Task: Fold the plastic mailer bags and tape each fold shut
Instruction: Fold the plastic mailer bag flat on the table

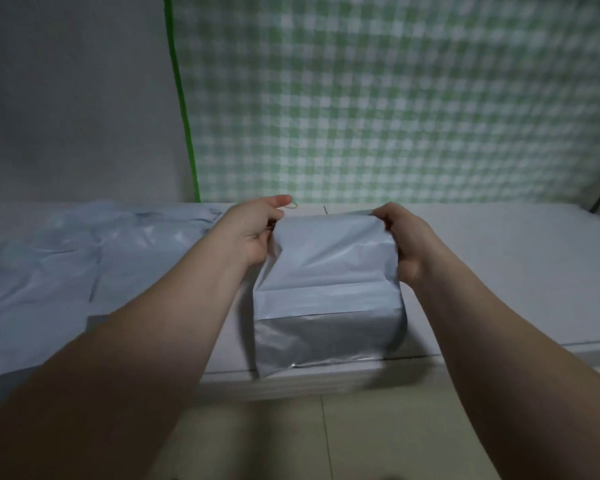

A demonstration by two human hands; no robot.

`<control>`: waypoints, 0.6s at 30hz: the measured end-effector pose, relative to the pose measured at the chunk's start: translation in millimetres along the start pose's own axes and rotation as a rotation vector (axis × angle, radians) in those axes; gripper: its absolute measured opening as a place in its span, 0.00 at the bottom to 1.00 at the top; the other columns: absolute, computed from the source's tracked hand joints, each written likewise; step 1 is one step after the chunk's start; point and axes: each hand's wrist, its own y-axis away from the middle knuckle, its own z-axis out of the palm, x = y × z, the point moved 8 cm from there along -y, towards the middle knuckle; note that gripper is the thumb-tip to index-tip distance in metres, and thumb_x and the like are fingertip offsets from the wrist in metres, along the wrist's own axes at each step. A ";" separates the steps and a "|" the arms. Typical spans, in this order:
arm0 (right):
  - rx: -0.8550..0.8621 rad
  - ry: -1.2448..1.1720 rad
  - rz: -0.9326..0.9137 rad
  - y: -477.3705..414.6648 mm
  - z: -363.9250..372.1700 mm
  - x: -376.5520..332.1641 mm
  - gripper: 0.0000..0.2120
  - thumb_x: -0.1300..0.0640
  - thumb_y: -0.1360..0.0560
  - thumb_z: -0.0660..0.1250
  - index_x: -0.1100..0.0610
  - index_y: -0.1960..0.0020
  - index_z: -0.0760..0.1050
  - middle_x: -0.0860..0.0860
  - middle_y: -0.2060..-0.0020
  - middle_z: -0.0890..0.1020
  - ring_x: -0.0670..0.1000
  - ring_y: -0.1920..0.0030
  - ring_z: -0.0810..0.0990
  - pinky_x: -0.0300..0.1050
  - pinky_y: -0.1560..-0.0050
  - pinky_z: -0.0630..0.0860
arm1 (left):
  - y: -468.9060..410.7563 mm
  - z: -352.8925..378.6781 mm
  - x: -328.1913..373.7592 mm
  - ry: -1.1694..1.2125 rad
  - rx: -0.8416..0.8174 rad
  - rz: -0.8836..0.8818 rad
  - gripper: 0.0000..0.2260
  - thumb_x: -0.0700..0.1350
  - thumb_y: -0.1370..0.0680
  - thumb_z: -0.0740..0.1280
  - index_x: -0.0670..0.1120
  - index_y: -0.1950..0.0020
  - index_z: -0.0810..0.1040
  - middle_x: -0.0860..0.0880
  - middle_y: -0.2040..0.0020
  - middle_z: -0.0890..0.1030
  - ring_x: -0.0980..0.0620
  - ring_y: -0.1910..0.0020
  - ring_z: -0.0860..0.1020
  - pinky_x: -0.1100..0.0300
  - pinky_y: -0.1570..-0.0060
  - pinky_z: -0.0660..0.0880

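Fingers [276,203] on mailer bag's [329,258] top corners

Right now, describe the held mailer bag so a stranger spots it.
Below the green-checked cloth runs a white surface. At its front edge the left hand and right hand pinch one mailer bag by its top. Unlike the pile at left, it is raised, with a darker lower panel.

Looks like a home, perhaps a bedroom: green checked cloth [395,98] hanging behind a low white platform [499,271], tiled floor [378,438].
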 end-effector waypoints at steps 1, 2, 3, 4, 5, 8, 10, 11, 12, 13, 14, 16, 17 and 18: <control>0.030 0.011 0.004 -3.0 -15.1 1.1 0.07 0.57 0.25 0.59 0.58 0.60 0.72 0.53 0.70 0.74 0.53 0.71 0.75 0.40 0.70 0.77 | -7.0 11.2 -6.3 -0.015 -0.008 0.008 0.15 0.29 0.22 0.55 0.44 0.48 0.77 0.44 0.63 0.74 0.52 0.68 0.73 0.66 0.69 0.76; 0.056 0.022 0.012 -5.7 -29.3 2.2 0.06 0.57 0.26 0.59 0.57 0.60 0.71 0.53 0.70 0.73 0.53 0.71 0.74 0.41 0.69 0.76 | -14.4 22.0 -12.2 -0.028 -0.016 0.018 0.15 0.29 0.22 0.55 0.44 0.48 0.78 0.44 0.64 0.74 0.52 0.68 0.73 0.65 0.69 0.75; 0.077 0.035 0.018 -8.3 -41.9 3.2 0.05 0.57 0.26 0.60 0.56 0.60 0.70 0.53 0.70 0.72 0.53 0.70 0.74 0.42 0.68 0.75 | -21.0 33.1 -18.3 -0.035 -0.033 0.027 0.15 0.29 0.22 0.55 0.43 0.49 0.78 0.44 0.64 0.74 0.52 0.68 0.73 0.65 0.68 0.75; 0.098 0.049 0.022 -12.1 -54.3 4.2 0.05 0.56 0.26 0.60 0.56 0.59 0.70 0.53 0.70 0.71 0.53 0.70 0.73 0.43 0.67 0.74 | -26.5 43.3 -23.9 -0.036 -0.052 0.034 0.15 0.28 0.23 0.55 0.43 0.50 0.78 0.43 0.63 0.75 0.52 0.68 0.74 0.64 0.67 0.75; 0.117 0.061 0.026 -16.1 -65.3 5.4 0.05 0.56 0.26 0.61 0.57 0.60 0.70 0.53 0.70 0.71 0.53 0.70 0.73 0.43 0.67 0.74 | -31.9 52.9 -28.9 -0.024 -0.073 0.042 0.15 0.28 0.23 0.55 0.43 0.52 0.78 0.42 0.62 0.76 0.51 0.68 0.76 0.63 0.66 0.76; 0.148 0.084 0.044 -30.5 -87.7 10.6 0.07 0.56 0.26 0.62 0.59 0.59 0.73 0.54 0.69 0.74 0.53 0.69 0.75 0.44 0.64 0.75 | -45.8 71.9 -37.3 0.028 -0.105 0.080 0.16 0.26 0.24 0.56 0.43 0.54 0.77 0.43 0.60 0.79 0.51 0.68 0.79 0.63 0.66 0.78; 0.133 0.079 0.060 -38.6 -91.6 14.5 0.08 0.55 0.27 0.63 0.59 0.57 0.76 0.55 0.67 0.77 0.54 0.66 0.77 0.46 0.59 0.76 | -53.4 76.5 -40.3 0.039 -0.109 0.100 0.16 0.25 0.25 0.55 0.42 0.54 0.77 0.43 0.59 0.78 0.50 0.65 0.78 0.62 0.65 0.78; 0.128 0.081 0.064 -42.0 -92.0 16.2 0.08 0.55 0.27 0.64 0.59 0.57 0.77 0.55 0.65 0.78 0.55 0.65 0.78 0.48 0.57 0.76 | -57.0 77.1 -42.7 0.037 -0.108 0.104 0.16 0.25 0.25 0.55 0.42 0.55 0.77 0.43 0.58 0.78 0.50 0.64 0.78 0.62 0.65 0.79; 0.130 0.093 0.066 -44.7 -92.8 17.7 0.08 0.55 0.27 0.64 0.59 0.56 0.77 0.56 0.65 0.79 0.55 0.64 0.78 0.49 0.55 0.76 | -60.3 75.7 -45.4 0.021 -0.100 0.103 0.16 0.26 0.25 0.55 0.42 0.55 0.78 0.43 0.57 0.78 0.49 0.63 0.78 0.62 0.65 0.79; 0.136 0.120 0.064 -45.7 -92.7 18.6 0.07 0.56 0.26 0.64 0.59 0.57 0.77 0.56 0.65 0.79 0.55 0.64 0.78 0.49 0.55 0.76 | -63.2 73.7 -48.5 -0.002 -0.093 0.100 0.16 0.26 0.25 0.55 0.42 0.55 0.78 0.43 0.56 0.78 0.49 0.63 0.78 0.62 0.66 0.79; 0.145 0.160 0.055 -46.3 -92.7 19.1 0.07 0.57 0.25 0.63 0.59 0.57 0.77 0.56 0.65 0.79 0.55 0.63 0.77 0.49 0.56 0.76 | -64.7 71.0 -51.3 -0.037 -0.084 0.096 0.16 0.26 0.25 0.55 0.42 0.56 0.78 0.43 0.56 0.78 0.49 0.64 0.78 0.63 0.67 0.79; 0.170 0.260 0.009 -47.0 -92.1 18.0 0.07 0.58 0.23 0.62 0.59 0.58 0.74 0.57 0.62 0.78 0.56 0.61 0.77 0.50 0.56 0.76 | -64.5 65.6 -55.2 -0.105 -0.061 0.088 0.15 0.26 0.24 0.56 0.42 0.57 0.78 0.42 0.57 0.79 0.49 0.65 0.78 0.64 0.70 0.78; 0.185 0.318 -0.018 -46.8 -92.4 17.1 0.06 0.59 0.24 0.62 0.58 0.59 0.73 0.57 0.61 0.78 0.56 0.60 0.76 0.50 0.55 0.76 | -64.0 62.5 -56.9 -0.132 -0.048 0.083 0.15 0.27 0.24 0.57 0.42 0.57 0.78 0.42 0.57 0.79 0.49 0.64 0.78 0.64 0.70 0.77; 0.198 0.379 -0.039 -44.6 -92.5 16.2 0.06 0.59 0.24 0.63 0.58 0.60 0.72 0.57 0.62 0.77 0.56 0.60 0.76 0.49 0.57 0.74 | -62.6 59.1 -58.7 -0.171 -0.036 0.075 0.14 0.27 0.24 0.58 0.42 0.58 0.78 0.42 0.57 0.79 0.49 0.64 0.79 0.64 0.70 0.78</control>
